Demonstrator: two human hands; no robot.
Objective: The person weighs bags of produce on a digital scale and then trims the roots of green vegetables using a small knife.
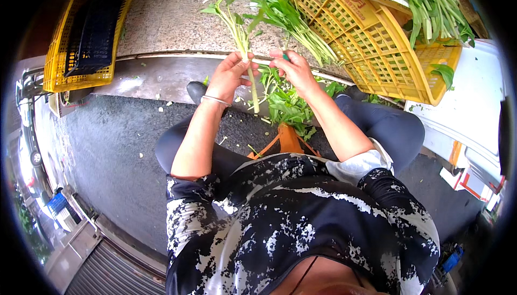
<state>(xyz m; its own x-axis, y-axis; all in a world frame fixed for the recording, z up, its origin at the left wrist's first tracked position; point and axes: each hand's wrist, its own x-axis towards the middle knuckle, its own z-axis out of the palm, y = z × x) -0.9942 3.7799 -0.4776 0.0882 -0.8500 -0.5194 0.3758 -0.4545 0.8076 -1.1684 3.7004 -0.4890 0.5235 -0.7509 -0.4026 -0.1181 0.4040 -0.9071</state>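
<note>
My left hand (231, 73), with a bangle at its wrist, grips a few upright stalks of leafy greens (241, 36), which look like water spinach. Their leaves point away from me and one thick pale stem end hangs below the fingers. Close by on the right, my right hand (297, 71) has its fingers closed around a small green object (286, 57), mostly hidden; I cannot tell what it is. Beyond it, a bundle of greens (297, 26) lies on the speckled stone ledge (169, 20). Loose leaves and stems (286, 103) are heaped below my hands, between my knees.
At the right a tilted yellow plastic crate (355, 48) carries more greens (436, 8) on top. Beside it is a white box-like surface (476, 89). Another yellow crate (50, 67) with a black basket (95, 32) inside stands far left. Stem scraps dot the asphalt (117, 133).
</note>
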